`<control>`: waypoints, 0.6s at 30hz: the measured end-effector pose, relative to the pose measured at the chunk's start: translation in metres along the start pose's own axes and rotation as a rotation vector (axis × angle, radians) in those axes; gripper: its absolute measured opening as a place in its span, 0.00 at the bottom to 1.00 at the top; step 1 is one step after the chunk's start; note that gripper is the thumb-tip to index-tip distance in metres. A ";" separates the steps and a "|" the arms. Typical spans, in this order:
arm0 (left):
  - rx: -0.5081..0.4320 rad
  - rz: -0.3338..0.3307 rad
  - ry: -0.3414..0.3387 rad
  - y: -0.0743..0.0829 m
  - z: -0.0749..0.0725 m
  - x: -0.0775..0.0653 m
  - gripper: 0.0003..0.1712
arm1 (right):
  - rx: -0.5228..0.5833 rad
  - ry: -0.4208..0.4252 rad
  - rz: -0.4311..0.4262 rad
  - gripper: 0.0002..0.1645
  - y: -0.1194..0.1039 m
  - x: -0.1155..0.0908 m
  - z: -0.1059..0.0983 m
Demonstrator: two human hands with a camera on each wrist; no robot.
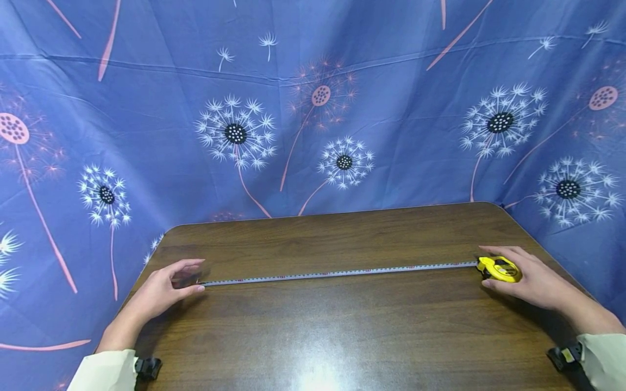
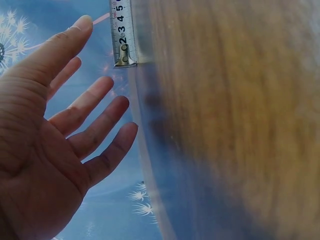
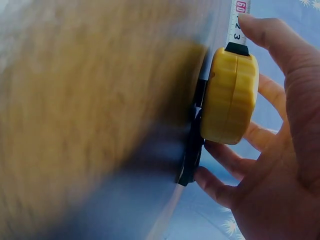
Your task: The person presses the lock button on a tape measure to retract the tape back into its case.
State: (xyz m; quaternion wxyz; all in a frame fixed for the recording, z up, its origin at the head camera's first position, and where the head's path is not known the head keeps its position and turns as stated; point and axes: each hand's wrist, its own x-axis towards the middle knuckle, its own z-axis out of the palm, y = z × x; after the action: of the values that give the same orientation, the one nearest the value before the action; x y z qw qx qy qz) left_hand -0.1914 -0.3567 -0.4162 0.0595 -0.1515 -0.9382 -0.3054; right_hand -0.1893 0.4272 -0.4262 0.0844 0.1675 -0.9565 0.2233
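Observation:
A yellow tape measure (image 1: 508,270) lies on its side at the right of the brown table, its silver blade (image 1: 325,275) drawn out leftward across the tabletop. My right hand (image 1: 533,277) holds the case, with the thumb on the near side and the fingers round the far side. The thumb tip overlaps the blade just past the mouth in the right wrist view. At the left, the metal end hook (image 2: 125,64) lies between the thumb and fingers of my left hand (image 1: 158,290). Those fingers are spread and relaxed, apart from the blade in the left wrist view.
The wooden table (image 1: 318,336) has rounded far corners. Behind and beside it hangs a blue curtain (image 1: 415,136) printed with dandelions. Black wrist cameras (image 1: 148,368) sit at both pale cuffs. A black piece (image 3: 192,150) lies along the case's underside.

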 end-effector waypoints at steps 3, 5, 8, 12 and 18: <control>0.010 -0.010 -0.013 -0.002 0.001 0.000 0.36 | 0.003 -0.008 0.007 0.48 0.001 -0.001 0.000; 0.017 -0.009 -0.018 -0.003 0.001 0.000 0.36 | 0.003 -0.004 0.003 0.48 0.002 -0.001 0.000; 0.021 -0.003 -0.023 -0.003 0.001 0.000 0.35 | -0.002 0.017 -0.019 0.48 0.002 -0.002 0.001; 0.014 0.003 -0.042 -0.003 0.001 0.001 0.33 | -0.024 0.047 -0.052 0.48 0.003 -0.002 0.001; 0.022 -0.010 -0.068 -0.003 0.000 0.002 0.32 | -0.044 0.048 -0.068 0.48 0.005 -0.003 0.001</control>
State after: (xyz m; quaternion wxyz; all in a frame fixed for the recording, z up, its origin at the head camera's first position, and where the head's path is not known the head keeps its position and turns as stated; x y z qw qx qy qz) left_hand -0.1943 -0.3585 -0.4176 0.0277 -0.1563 -0.9437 -0.2901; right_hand -0.1886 0.4319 -0.4301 0.1184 0.1927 -0.9527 0.2030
